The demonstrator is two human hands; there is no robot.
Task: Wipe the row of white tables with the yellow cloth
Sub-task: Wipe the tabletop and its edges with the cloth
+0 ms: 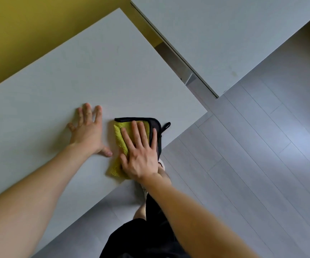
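The yellow cloth (pixel 119 138), edged in black with a small black loop, lies flat on the near white table (pixel 76 71) close to its front edge. My right hand (pixel 141 151) presses down on the cloth with flat, spread fingers. My left hand (pixel 89 131) rests palm down on the bare tabletop just left of the cloth, fingers apart, holding nothing. A second white table (pixel 225 34) stands beyond a narrow gap at the upper right.
A yellow-green wall (pixel 29 25) runs behind the tables. Grey plank floor (pixel 262 164) spreads to the right and below. My legs in black shorts and a light shoe (pixel 161 163) stand against the table's front edge.
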